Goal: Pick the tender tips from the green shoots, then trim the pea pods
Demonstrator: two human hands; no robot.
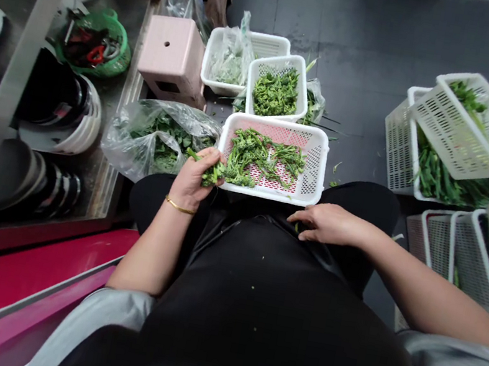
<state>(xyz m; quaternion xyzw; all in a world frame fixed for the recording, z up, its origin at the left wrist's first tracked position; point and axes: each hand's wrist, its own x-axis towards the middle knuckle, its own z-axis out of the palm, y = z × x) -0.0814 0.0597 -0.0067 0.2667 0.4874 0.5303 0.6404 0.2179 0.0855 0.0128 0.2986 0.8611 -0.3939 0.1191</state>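
A: Held in the left hand [197, 180]?
B: A bunch of green stems [213, 175], pinched between thumb and fingers at the near left corner of the white basket [266, 194].
A: And at the right hand [325, 222]?
B: Loosely curled near the basket's near right corner, a bit of green [297, 226] at the fingertips; pinched or merely touched, impossible to tell.
A: Inside the basket, beyond the hands?
B: Loose greens [247, 153]. Farther beyond, a smaller basket [251, 86] of greens; left of the left hand, a clear bag [129, 153] of leaves.
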